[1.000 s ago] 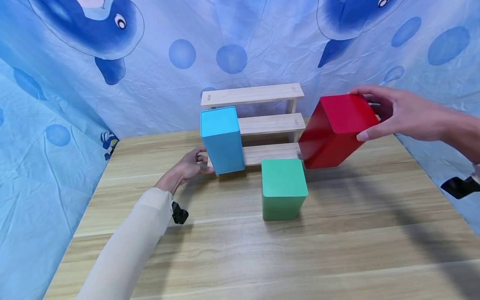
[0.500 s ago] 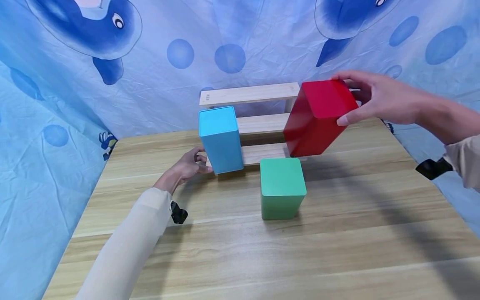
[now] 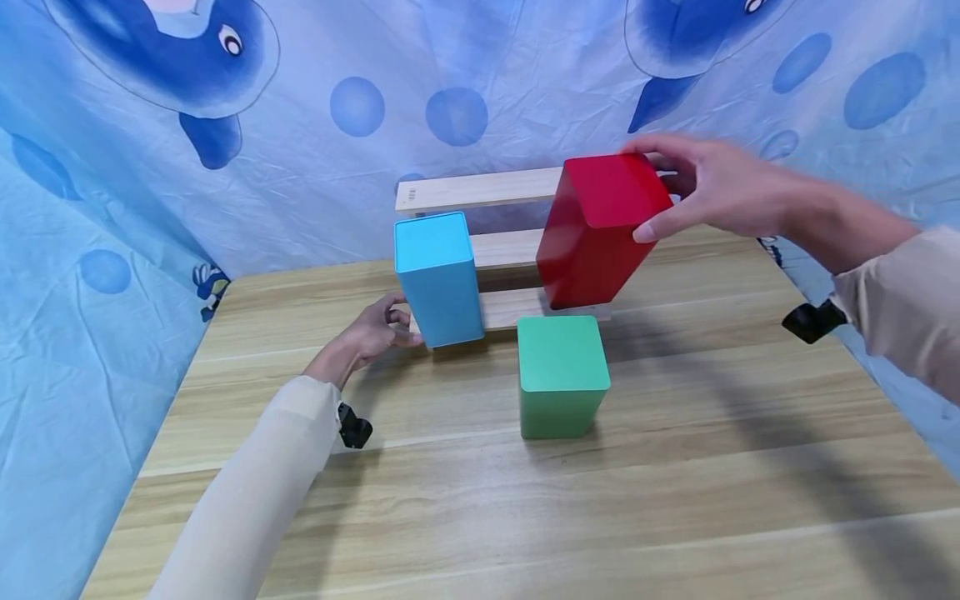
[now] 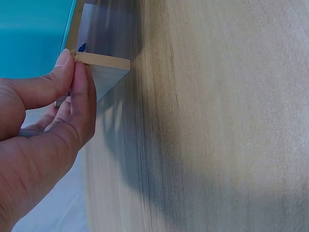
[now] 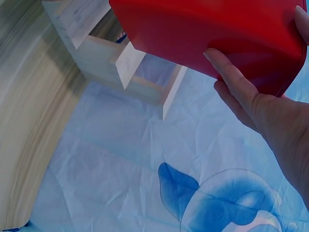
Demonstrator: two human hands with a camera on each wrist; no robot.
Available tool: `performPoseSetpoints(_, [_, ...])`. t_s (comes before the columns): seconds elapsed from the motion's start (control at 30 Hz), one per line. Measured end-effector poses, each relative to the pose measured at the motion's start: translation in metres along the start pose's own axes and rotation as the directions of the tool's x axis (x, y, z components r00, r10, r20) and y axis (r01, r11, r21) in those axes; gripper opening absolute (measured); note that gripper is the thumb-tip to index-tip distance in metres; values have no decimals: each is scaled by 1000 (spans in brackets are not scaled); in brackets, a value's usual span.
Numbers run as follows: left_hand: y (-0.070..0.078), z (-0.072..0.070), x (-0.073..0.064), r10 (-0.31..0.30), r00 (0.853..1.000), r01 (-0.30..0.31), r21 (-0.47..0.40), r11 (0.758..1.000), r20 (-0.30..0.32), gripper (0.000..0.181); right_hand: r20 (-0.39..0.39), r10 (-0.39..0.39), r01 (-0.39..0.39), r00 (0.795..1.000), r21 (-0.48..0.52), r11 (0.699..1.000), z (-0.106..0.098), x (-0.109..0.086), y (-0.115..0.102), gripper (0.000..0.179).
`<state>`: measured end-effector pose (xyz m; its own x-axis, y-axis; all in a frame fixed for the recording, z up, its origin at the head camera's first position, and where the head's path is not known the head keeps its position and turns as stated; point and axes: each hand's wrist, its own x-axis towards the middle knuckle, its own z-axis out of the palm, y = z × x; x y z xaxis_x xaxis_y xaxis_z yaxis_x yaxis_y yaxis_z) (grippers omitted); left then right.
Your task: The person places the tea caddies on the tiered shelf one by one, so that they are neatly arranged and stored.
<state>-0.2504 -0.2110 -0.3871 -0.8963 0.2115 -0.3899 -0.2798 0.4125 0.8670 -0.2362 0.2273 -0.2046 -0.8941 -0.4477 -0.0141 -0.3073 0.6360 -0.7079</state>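
Note:
A three-step wooden rack (image 3: 480, 190) stands at the back of the table. My left hand (image 3: 367, 332) pinches the left end of its lowest board (image 4: 104, 60) between thumb and fingers. A blue box (image 3: 438, 279) stands on the left part of that board, close to the thumb. With fingers and thumb spread round its top, my right hand (image 3: 738, 187) grips a tall red box (image 3: 596, 229), tilted over the rack's right side. Whether its bottom touches the board I cannot tell. In front of the rack, a green box (image 3: 564, 358) stands on the table.
The wood-grain table (image 3: 480, 517) reaches toward me, with bare surface in front of the green box. A blue cloth (image 3: 300, 183) printed with whales and bubbles hangs behind the rack and along the left side.
My right hand has carried the red box left and somewhat up, from beside the rack to over its right part. The left hand, blue box and green box stay in place.

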Motion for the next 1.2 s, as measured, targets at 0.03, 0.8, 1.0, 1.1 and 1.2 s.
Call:
performPoseSetpoints(0.03, [0,0,0,0,1000,0,-3,1000,0,83,8,1,-1,1000,10,1000,1,2,-1,96])
performPoseSetpoints(0.8, [0,0,-3,16,1000,-16,-5,1000,-1,82,148,-18,-9,989,180,984,34,31,-7,90])
performPoseSetpoints(1.0, [0,0,-1,10,1000,-10,12,1000,-7,84,150,-11,-14,989,166,986,43,35,-8,93])
performPoseSetpoints(1.1, [1,1,0,7,1000,-7,8,1000,-6,83,149,-12,-12,989,157,988,48,39,-8,92])
performPoseSetpoints(1.2, [1,2,0,7,1000,-7,8,1000,-5,82,158,-15,-13,987,171,985,52,41,-6,91])
